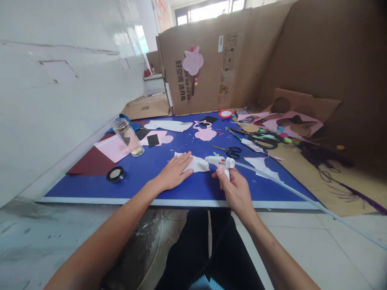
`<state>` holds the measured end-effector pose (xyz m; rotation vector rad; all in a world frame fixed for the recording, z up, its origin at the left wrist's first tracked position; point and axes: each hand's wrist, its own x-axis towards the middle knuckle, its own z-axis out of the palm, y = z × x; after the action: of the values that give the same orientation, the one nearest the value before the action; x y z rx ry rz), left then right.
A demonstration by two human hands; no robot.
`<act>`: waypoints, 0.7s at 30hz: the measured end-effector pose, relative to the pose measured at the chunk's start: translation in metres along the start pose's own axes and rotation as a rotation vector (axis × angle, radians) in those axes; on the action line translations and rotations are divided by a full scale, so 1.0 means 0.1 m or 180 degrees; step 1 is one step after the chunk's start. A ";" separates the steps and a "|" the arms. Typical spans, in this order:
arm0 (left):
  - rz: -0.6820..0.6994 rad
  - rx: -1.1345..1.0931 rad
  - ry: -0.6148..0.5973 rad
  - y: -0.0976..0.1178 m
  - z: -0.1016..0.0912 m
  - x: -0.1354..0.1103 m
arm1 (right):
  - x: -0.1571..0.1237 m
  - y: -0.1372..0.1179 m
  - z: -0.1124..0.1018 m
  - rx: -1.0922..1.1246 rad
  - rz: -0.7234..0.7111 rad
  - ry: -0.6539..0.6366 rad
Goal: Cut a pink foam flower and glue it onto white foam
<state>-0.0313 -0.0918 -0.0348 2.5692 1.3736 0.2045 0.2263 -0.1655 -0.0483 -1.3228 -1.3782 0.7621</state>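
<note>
My left hand (177, 171) lies flat, fingers stretched out, pressing a white and pink felt piece (198, 164) onto the blue mat (151, 171). My right hand (234, 187) is closed round the grip of a white hot glue gun (220, 162). The gun's nozzle points left and sits at the right edge of the felt piece. A white cord (287, 187) runs from the gun to the right across the floor.
Black scissors (228, 150), a pink felt cutout (205, 133), a glass jar (128, 137), a black tape roll (115, 174) and pink and dark red sheets lie on the mat. More scissors and scraps lie at right. Cardboard walls (211, 60) stand behind.
</note>
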 end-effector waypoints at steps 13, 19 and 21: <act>-0.0123 -0.0165 0.0240 -0.17 -0.10 0.04 | -0.02 -0.07 -0.01 0.0026 0.0140 0.0054; -0.0007 -0.0047 -0.0022 -0.24 0.02 0.07 | -0.03 -0.08 -0.01 0.0042 0.0180 0.0089; -0.0023 -0.0061 -0.0036 -0.22 0.02 0.08 | -0.03 -0.07 -0.01 0.0002 0.0171 0.0084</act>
<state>-0.0446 -0.0733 -0.0422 2.5456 1.3704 0.2006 0.2250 -0.1699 -0.0424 -1.3696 -1.3261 0.7785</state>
